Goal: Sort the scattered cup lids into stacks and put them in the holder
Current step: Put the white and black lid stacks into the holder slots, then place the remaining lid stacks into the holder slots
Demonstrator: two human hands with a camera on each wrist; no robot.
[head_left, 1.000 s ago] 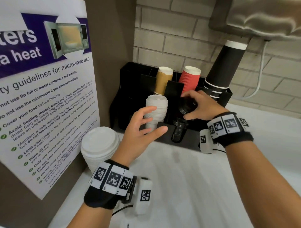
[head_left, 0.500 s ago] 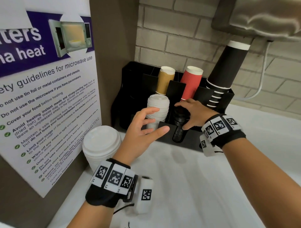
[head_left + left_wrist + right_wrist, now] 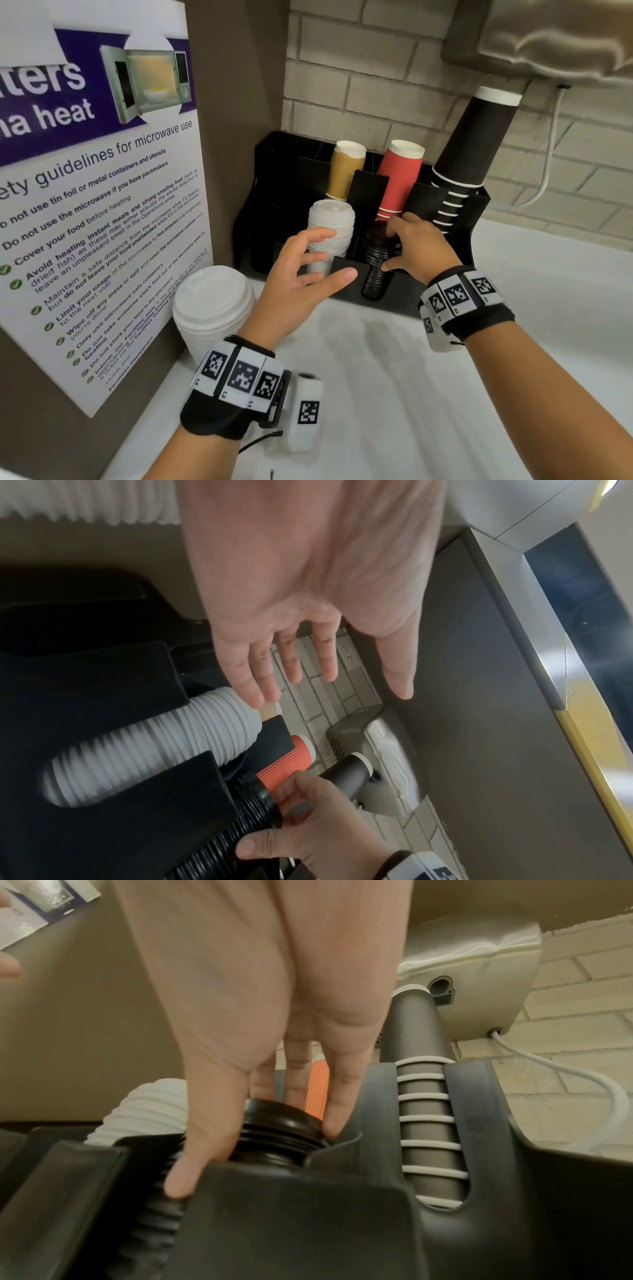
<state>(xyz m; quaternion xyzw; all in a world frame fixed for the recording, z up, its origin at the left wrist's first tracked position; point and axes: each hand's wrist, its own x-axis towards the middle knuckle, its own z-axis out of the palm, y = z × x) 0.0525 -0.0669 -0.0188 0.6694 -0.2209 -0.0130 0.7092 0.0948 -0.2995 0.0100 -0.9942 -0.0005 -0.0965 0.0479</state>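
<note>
A black holder (image 3: 346,274) stands against the brick wall. In its front middle slot sits a stack of black lids (image 3: 376,270) (image 3: 277,1131) (image 3: 253,813), and my right hand (image 3: 407,246) grips the top of that stack with thumb and fingers. To its left a stack of white lids (image 3: 330,233) (image 3: 154,753) fills the neighbouring slot. My left hand (image 3: 308,267) hovers open just in front of the white stack, fingers spread, holding nothing. Another stack of larger white lids (image 3: 212,308) stands on the counter left of the holder.
Brown cups (image 3: 346,174), red cups (image 3: 399,178) and a tall leaning stack of black cups (image 3: 469,154) fill the holder's back slots. A microwave guidelines poster (image 3: 96,212) covers the left wall. A towel dispenser (image 3: 548,37) hangs top right. The white counter (image 3: 394,394) spreads in front.
My right hand has lowered the black lids deeper into the holder's slot, and its fingers now sit near the slot's rim. The left hand has barely moved.
</note>
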